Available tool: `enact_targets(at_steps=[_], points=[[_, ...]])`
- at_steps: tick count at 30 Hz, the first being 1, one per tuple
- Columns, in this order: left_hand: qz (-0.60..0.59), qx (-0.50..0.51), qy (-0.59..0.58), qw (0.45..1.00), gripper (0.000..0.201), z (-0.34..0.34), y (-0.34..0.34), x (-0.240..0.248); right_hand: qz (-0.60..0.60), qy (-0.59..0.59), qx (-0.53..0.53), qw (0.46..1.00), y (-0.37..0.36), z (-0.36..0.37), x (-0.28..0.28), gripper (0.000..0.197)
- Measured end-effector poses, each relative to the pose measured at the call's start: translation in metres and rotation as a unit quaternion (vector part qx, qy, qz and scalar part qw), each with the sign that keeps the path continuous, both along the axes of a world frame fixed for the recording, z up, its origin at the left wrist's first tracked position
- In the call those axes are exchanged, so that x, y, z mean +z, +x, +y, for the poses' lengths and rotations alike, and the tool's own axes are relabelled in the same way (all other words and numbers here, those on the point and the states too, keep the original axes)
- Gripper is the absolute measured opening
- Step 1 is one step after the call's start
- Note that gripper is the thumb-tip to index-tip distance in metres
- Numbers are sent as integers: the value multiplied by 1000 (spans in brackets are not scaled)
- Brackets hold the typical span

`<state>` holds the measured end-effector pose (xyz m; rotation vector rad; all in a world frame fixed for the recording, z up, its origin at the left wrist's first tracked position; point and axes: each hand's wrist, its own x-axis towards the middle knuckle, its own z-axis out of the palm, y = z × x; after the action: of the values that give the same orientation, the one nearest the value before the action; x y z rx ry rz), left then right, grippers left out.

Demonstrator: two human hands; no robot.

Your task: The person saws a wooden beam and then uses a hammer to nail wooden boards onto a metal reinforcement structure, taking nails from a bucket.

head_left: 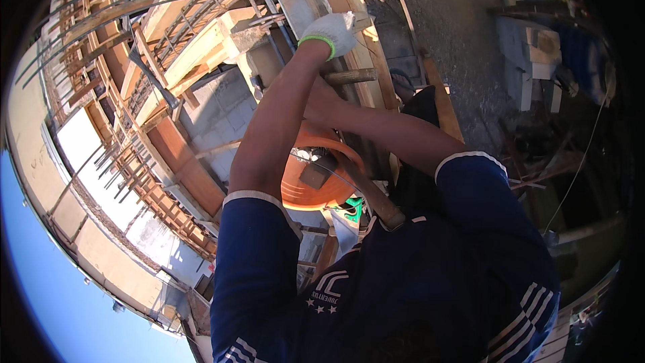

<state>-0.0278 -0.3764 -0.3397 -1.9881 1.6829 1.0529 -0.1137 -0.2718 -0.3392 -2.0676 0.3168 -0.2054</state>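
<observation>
A white knitted work glove with a green cuff, on the person's left hand (329,32), is closing its grip around the edge of a pale timber formwork board (349,7) at twelve o'clock in the head view. Just below it, toward six o'clock, the bare right hand (321,97) is sitting largely hidden behind the left forearm; it appears to be wrapped around a short brown wooden handle (351,76) that juts out toward three o'clock, though the fingers cannot be made out clearly. A second, longer wooden handle (373,195) is slanting down toward five o'clock, lying across the rim of a round orange plastic bucket (295,188) that is hanging close against the dark blue striped jersey (430,282). Grey steel reinforcing bars (175,20) are caging the timber at ten o'clock, and a grey block wall (215,111) is standing beneath them. The perch looks high above the yard, so a slip of the gloved grip would likely cost balance, and a careless swing of the short handle, touching distance from the glove, could plausibly strike those fingers or knock the bucket loose.
</observation>
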Motion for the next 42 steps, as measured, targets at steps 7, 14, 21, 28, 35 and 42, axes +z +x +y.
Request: enact_targets(at_steps=[7, 14, 21, 28, 35, 42], points=[[-41, -164, 36, 985, 30, -16, -8, 15, 40, -172, 53, 983, -18, -9, -2, 34], [-45, -254, 13, 966, 30, -37, 8, 6, 171, 47, 180, 968, -134, -74, 55, 41], [7, -268, -2, 963, 21, -43, 19, -2, 251, 140, 32, 957, -243, -83, 51, 45], [16, -349, -23, 937, 21, -41, 15, -3, 249, 170, -156, 941, -275, -78, 25, 44], [-36, -298, 74, 951, 25, -48, 15, -30, 272, 198, -184, 923, -252, -103, 16, 44], [-20, -260, 93, 961, 35, -55, 18, -39, 169, 140, -233, 947, -212, -85, -14, 49]])
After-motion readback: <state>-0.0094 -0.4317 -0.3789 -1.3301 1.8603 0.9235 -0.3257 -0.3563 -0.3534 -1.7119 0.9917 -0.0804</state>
